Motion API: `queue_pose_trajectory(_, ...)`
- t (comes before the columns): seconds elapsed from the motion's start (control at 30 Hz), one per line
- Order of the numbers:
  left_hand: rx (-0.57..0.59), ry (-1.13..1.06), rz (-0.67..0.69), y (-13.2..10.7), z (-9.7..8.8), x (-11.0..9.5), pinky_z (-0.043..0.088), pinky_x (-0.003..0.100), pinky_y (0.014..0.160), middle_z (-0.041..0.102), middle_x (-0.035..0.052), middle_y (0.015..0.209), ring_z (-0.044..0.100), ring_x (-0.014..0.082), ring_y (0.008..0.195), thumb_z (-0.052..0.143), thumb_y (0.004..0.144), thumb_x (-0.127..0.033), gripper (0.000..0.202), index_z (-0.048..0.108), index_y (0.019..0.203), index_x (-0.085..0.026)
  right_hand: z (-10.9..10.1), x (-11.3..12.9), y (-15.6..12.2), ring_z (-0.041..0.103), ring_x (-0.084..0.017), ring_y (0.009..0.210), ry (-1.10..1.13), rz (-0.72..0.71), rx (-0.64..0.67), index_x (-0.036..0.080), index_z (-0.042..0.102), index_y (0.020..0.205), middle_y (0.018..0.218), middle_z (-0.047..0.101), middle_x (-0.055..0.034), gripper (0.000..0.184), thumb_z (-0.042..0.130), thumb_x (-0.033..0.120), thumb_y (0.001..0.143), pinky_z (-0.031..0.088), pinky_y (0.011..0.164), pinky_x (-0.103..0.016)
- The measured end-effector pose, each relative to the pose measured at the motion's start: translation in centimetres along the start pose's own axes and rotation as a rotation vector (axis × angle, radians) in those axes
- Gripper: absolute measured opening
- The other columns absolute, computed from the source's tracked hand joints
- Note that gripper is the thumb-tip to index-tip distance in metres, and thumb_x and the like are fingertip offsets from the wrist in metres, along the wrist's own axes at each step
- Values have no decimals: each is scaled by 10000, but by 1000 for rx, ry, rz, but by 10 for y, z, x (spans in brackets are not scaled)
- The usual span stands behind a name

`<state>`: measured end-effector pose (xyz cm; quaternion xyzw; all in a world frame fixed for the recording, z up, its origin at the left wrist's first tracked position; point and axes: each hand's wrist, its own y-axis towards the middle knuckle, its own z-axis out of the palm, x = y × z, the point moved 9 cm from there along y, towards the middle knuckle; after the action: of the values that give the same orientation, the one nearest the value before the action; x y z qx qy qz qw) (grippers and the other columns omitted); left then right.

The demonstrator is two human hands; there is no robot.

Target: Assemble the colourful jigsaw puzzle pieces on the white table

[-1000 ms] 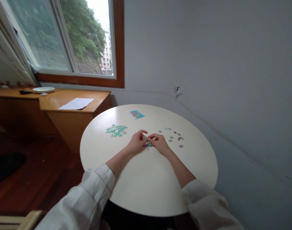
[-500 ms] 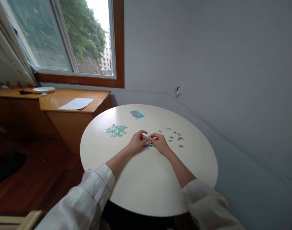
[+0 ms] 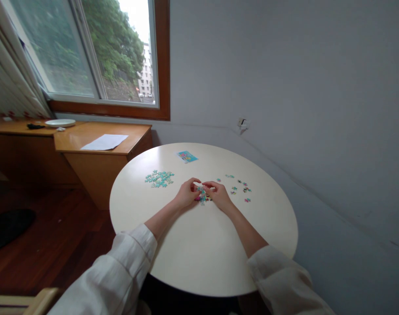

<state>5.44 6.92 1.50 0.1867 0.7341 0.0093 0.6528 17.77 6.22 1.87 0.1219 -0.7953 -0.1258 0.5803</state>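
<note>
On the round white table (image 3: 199,249), a small, colourful puzzle cluster (image 3: 202,201), partly hidden. Just left of the cluster, the left hand (image 3: 186,193), loosely curved, thumb at its edge, thumb and forefinger visibly apart; impossible to tell of any piece under the hidden fingers. Just right of the cluster, the right hand (image 3: 217,195), fingers bent, thumb and forefinger close together over its far side; again impossible to tell of a piece pinched there. Farther left of the cluster and a little beyond it, a heap of mostly pale green pieces (image 3: 159,179), lying close together. Farther right of the cluster, loose pieces (image 3: 247,200), scattered, some pink, some teal, some dark. Well beyond the cluster, slightly left, a blue picture card (image 3: 187,156) flat on the table. Beyond the cluster, far left, a wooden desk (image 3: 133,132) with a sheet of paper (image 3: 105,142) and a white plate (image 3: 60,123). Beyond the cluster, to the right, a wall socket (image 3: 241,123).
</note>
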Motion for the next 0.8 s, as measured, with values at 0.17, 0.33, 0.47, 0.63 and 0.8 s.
queue_pose_trajectory(0.17, -69, 25, -8, 1, -7, 2, 329, 167, 454, 497, -74, 516, 448, 56, 451, 635, 585, -98, 283, 571, 856, -152, -6, 0, 1, 563, -164, 732, -32, -37, -43, 169, 654, 880, 807, 642, -62, 294, 564, 387, 705, 457, 552, -254)
queue_pose_trajectory(0.33, -214, 74, -40, 3, -27, 9, 323, 184, 480, 509, -60, 509, 450, 71, 472, 669, 559, -87, 265, 600, 803, -162, -8, -4, 2, 558, -168, 750, -53, -47, -63, 173, 651, 862, 800, 638, -64, 289, 545, 396, 712, 447, 570, -254)
queue_pose_trajectory(0.47, -284, 126, -48, 3, -39, 10, 358, 222, 570, 527, -48, 524, 487, 100, 521, 688, 564, -85, 246, 604, 776, -178, -9, -8, 4, 562, -167, 733, -86, -36, -73, 172, 651, 835, 791, 646, -61, 274, 535, 380, 700, 440, 592, -264)
queue_pose_trajectory(0.63, -343, 318, -150, 0, -49, 12, 358, 311, 723, 550, -38, 558, 527, 148, 621, 665, 577, -65, 242, 604, 769, -199, -10, -7, 2, 555, -158, 695, -174, -48, -66, 173, 655, 820, 767, 652, -47, 243, 516, 334, 703, 431, 626, -278)
queue_pose_trajectory(0.8, -370, 310, -174, 1, -55, 15, 317, 342, 775, 539, -41, 550, 533, 170, 649, 672, 553, -56, 254, 596, 748, -199, -8, -5, 0, 549, -150, 684, -257, -82, -36, 180, 665, 810, 767, 656, -37, 209, 502, 268, 712, 432, 664, -288)
